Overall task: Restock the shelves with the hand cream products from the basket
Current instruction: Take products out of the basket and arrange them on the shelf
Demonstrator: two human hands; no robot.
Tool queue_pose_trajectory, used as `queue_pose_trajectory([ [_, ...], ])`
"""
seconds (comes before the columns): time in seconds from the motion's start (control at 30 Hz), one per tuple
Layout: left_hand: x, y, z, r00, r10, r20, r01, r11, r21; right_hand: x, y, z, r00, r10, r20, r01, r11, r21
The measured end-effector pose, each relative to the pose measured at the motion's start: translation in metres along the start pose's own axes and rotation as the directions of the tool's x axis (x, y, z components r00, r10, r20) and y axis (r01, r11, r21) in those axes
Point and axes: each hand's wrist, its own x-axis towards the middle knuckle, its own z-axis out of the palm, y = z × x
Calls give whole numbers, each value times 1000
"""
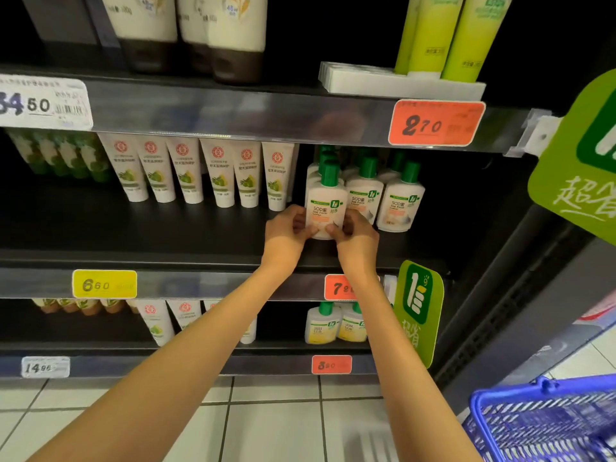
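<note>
Gripping the lotion bottle (325, 203) with left hand (286, 230) and right hand (356, 235), fingers curled round it. Upright at the middle shelf (133, 228), green cap up, label facing near.

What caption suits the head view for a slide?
Left hand and right hand hold a green-capped lotion bottle on the middle shelf.

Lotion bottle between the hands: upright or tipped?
The lotion bottle is upright: green cap on top, label level; left hand and right hand pinch its lower sides.
</note>
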Motion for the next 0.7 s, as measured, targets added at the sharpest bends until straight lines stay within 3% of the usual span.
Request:
queue_pose_trajectory([
  [0.23, -14, 10, -7, 1000, -22, -3, 22, 1000, -12, -11, -5, -4, 1000, 6, -27, -7, 1000, -24],
  [0.33, -41, 14, -40, 997, -17, -72, 9, 993, -118, -38, -18, -4, 979, -98, -181, 96, 995, -17],
  [0.37, -54, 10, -60, 998, -2, -70, -7, 992, -126, -51, -24, 0, 972, -156, -173, 158, 987, -2],
  [0.43, -88, -8, -112, 1000, 11, -25, -13, 998, -66, -82, -38, 16, 974, -228, 17, 225, 969, 101],
  [0.5, -131, -31, -175, 999, -31, -8, 31, 999, 34, -116, -51, 43, 924, -222, 311, 151, 960, 237],
  [0.6, -200, -67, -271, 969, -192, -155, 223, 951, 213, -163, -68, 94, 767, -199, 610, 11, 955, 298],
  [0.7, -273, -96, -351, 855, -320, -407, 447, 853, 269, -214, -88, 142, 590, -215, 778, -62, 949, 309],
])
